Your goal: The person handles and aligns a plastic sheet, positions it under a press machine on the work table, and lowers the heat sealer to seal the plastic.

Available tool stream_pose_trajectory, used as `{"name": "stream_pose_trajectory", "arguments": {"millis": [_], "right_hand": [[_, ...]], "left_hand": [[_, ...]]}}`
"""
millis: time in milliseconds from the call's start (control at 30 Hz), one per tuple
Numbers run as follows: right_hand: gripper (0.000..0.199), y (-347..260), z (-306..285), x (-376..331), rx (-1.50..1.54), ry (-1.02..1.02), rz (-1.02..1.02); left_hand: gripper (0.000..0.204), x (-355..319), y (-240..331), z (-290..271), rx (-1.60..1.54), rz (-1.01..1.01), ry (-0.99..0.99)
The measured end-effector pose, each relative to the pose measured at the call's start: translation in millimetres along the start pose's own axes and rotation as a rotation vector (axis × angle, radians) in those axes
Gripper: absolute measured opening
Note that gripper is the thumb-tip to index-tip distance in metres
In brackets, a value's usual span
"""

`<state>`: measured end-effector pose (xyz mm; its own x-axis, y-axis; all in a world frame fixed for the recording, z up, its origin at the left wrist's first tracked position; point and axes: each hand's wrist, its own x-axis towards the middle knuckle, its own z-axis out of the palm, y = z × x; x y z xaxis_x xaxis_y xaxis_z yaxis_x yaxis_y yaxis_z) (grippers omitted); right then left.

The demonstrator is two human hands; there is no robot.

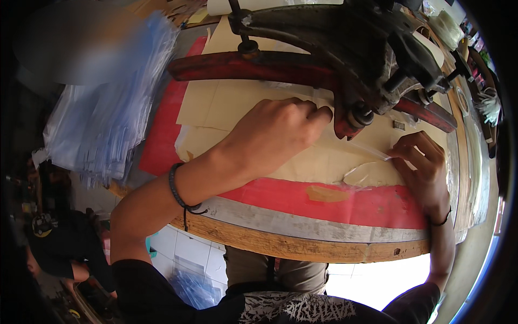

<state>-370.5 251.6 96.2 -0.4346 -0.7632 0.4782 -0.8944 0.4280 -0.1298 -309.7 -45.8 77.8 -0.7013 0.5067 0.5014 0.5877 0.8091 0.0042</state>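
Worktop (302,245): bare wood edge, grey band, then red covering. Cream paper sheets (226,108) over the red. Clear plastic strip (372,151) at my right hand (423,162). Machine (345,38) black, red bar. Black wristband (181,191). Bluish clear bags (113,92).

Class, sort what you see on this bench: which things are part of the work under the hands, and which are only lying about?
In hand: left hand and right hand holding a clear plastic strip under the dark red-armed machine, on cream paper sheets.

Lying about: stack of clear plastic bags; white bundles at the right rim.
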Motion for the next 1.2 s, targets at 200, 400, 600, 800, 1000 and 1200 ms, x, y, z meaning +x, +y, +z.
{"name": "stream_pose_trajectory", "arguments": {"millis": [200, 400, 600, 800, 1000, 1200], "right_hand": [[0.027, 1, -1, 1, -0.019, 0.019, -0.012], [0.028, 2, -1, 3, -0.026, 0.023, -0.019], [0.028, 4, 4, 1, -0.018, 0.053, -0.016], [0.027, -1, 7, 2, -0.045, 0.074, 0.000], [0.025, -4, 11, 6, -0.071, 0.090, -0.019], [0.023, -4, 7, 8, -0.144, 0.104, 0.005]], "left_hand": [[0.020, 0, 3, -1, -0.045, -0.061, -0.078], [0.021, 0, 2, -2, -0.043, -0.063, -0.078], [0.024, -3, 4, 0, -0.024, -0.069, -0.078], [0.024, -3, 3, -2, -0.008, -0.068, -0.120], [0.022, -3, 4, -3, 0.004, -0.064, -0.096], [0.020, -1, 3, 0, 0.004, -0.069, -0.064]]}}
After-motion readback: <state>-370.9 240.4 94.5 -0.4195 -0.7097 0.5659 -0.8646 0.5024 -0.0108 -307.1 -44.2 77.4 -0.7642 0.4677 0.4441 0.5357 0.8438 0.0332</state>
